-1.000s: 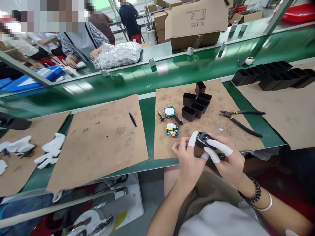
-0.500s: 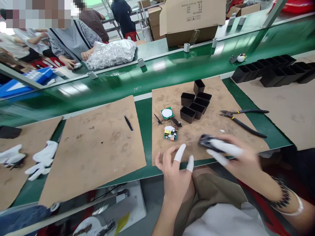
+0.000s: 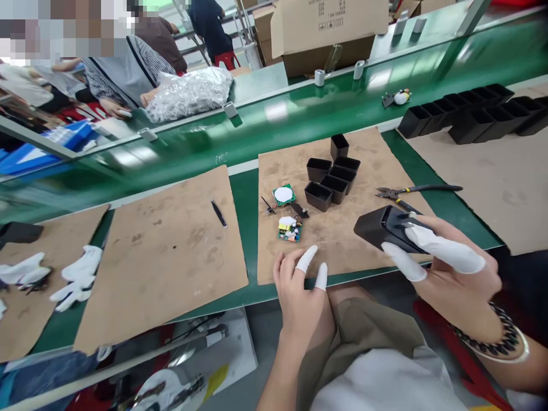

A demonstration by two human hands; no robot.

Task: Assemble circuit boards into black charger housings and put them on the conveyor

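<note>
- Right grip (image 3: pixel 456 268) pinches a black housing (image 3: pixel 373 227) over the near right part of the cardboard (image 3: pixel 331 242), beside the pliers (image 3: pixel 389 193)
- Left grip (image 3: pixel 299 288) is loosely spread at its near edge
- Two circuit boards (image 3: pixel 290 229) lie left of the black cups (image 3: pixel 338 197)

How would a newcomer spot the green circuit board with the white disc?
Find the brown cardboard sheet beyond the wearer's left hand, then its black open-topped plastic cups. Left of them lies the green circuit board; its large white disc sets it apart from the nearer board with a yellow block.
</note>
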